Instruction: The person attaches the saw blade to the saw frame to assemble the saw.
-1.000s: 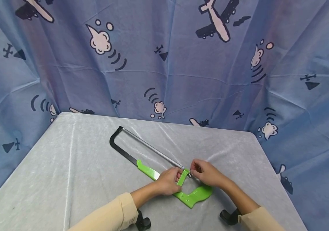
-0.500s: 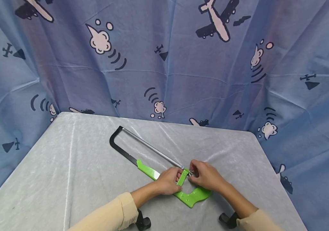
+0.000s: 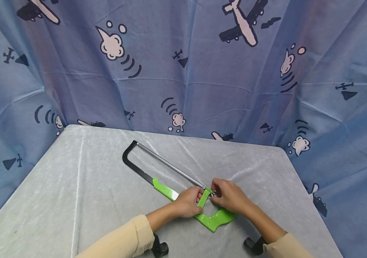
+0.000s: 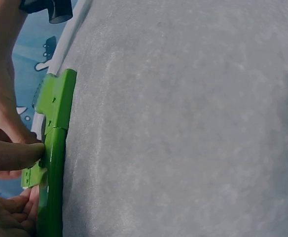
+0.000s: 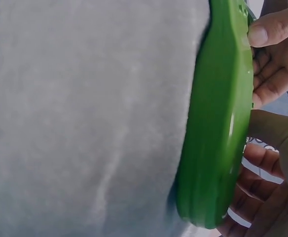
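A hacksaw with a green handle (image 3: 217, 219) and a black front frame (image 3: 138, 170) lies on the table, its silver blade bar (image 3: 170, 165) on the far side. My left hand (image 3: 186, 203) grips the green frame by the post at the blade's near end; its thumb presses the green edge in the left wrist view. At that post my right hand (image 3: 231, 196) pinches a small silver wing nut (image 3: 213, 194) between thumb and fingers, which partly hide it. In the right wrist view the green grip (image 5: 215, 123) fills the middle and blocks the nut.
Pale grey plush cloth covers the table (image 3: 106, 215). Behind it hangs a blue curtain (image 3: 157, 71) printed with planes and clouds. Black wrist mounts (image 3: 160, 248) sit under both forearms, near the table surface.
My right hand has shifted slightly and its fingers have changed their hold around the wing nut. The left hand and the hacksaw look almost still.
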### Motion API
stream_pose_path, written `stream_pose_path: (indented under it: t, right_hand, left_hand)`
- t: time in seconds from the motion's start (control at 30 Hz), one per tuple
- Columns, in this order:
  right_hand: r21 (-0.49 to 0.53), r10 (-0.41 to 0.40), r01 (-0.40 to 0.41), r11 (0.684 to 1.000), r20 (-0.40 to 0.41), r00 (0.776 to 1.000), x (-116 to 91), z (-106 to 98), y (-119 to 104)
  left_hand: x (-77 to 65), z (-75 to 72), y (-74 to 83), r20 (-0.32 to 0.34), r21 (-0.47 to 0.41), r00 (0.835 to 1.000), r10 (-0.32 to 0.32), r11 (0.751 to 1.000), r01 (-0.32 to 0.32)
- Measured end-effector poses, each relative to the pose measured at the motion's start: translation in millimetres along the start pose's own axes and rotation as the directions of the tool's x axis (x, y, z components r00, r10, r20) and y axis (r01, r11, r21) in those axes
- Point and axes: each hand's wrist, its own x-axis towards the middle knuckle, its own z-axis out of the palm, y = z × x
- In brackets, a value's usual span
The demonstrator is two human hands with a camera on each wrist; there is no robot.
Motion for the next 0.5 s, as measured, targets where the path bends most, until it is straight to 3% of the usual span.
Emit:
stream_pose_path:
  t: [0.33, 0.5]
  right_hand:
    - [0.032, -0.027, 0.027, 0.999, 0.007, 1.0, -0.7, -5.3, 1.5]
    - [0.124, -0.049, 0.044, 0.991, 0.042, 0.998, -1.0, -7.5, 7.3]
  left_hand:
    - [-0.2, -0.8, 1.1, -0.005, 0.005, 1.0, 0.008, 1.0, -0.008]
    - [-0.3, -0.8, 1.3, -0.004, -0.003, 1.0, 0.006, 1.0, -0.006]
